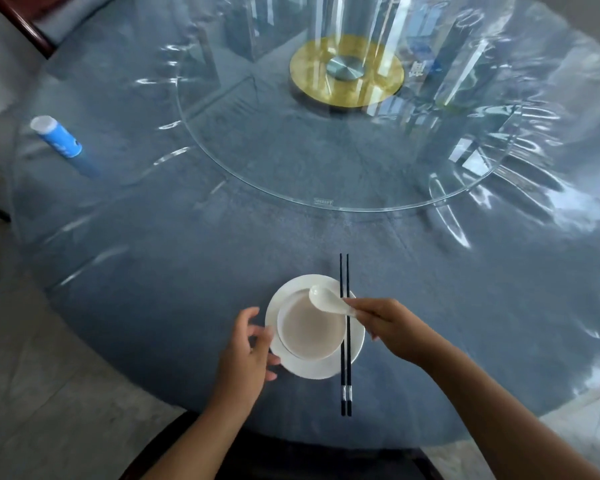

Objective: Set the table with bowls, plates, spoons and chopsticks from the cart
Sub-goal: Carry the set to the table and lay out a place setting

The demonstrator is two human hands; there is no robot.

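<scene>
A white plate (312, 370) lies near the front edge of the round table (174, 306), with a white bowl (310, 327) standing on it. A pair of black chopsticks (345, 375) lies straight across the plate's right side, tips pointing away from me. My right hand (385, 323) pinches the handle of a white ceramic spoon (324, 299), whose scoop hovers over the bowl's far right rim. My left hand (250, 344) rests at the plate's left rim, fingers curled and touching its edge.
A glass turntable (222, 161) on a gold hub (347, 72) fills the table's middle. A blue and white cylindrical container (58, 136) stands at the far left. A dark wooden chair (25, 26) shows at top left. The tabletop is covered in shiny clear plastic.
</scene>
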